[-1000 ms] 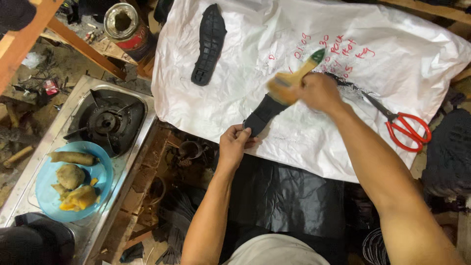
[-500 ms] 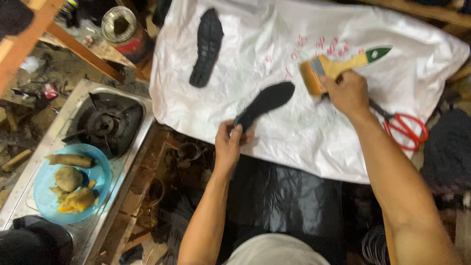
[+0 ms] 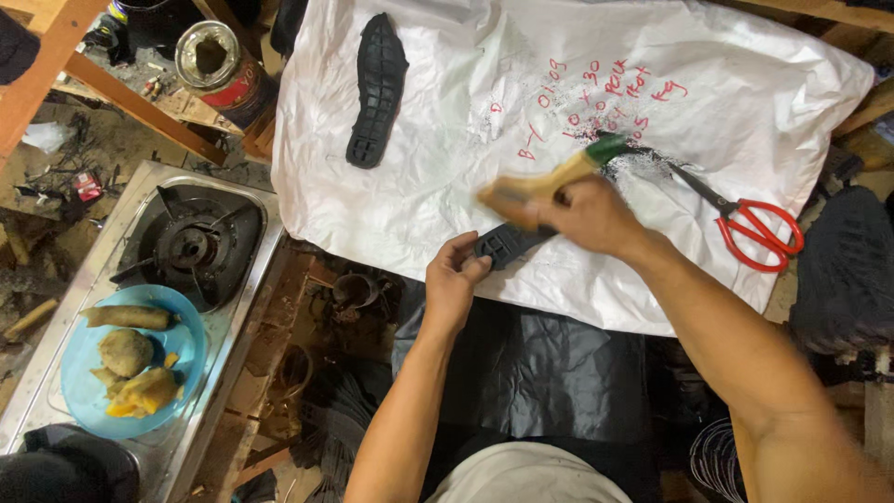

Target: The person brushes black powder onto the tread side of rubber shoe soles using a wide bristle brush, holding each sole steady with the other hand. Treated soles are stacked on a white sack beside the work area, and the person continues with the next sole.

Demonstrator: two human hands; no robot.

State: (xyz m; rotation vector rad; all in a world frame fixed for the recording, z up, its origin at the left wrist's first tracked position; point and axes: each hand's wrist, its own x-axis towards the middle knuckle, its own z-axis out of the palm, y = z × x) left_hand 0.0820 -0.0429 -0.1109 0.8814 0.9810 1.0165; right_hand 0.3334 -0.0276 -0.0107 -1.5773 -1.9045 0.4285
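Note:
My left hand [image 3: 453,278] pinches the near end of a black rubber shoe sole [image 3: 506,244] lying on a white plastic sheet [image 3: 484,121]. My right hand [image 3: 596,216] grips a wooden-handled brush [image 3: 545,182] with a green tip, held blurred just over that sole and hiding most of it. A second black sole [image 3: 376,89] lies tread-up on the sheet at the far left, away from both hands.
Red-handled scissors [image 3: 750,228] lie on the sheet at the right. A tin can [image 3: 219,61] stands at the far left by wooden beams. A gas burner [image 3: 191,244] and a blue plate of food [image 3: 126,361] sit at the left. Black material lies under my arms.
My right hand swung the brush from the far right of the sheet back down onto the sole. My left hand stayed holding the sole's end.

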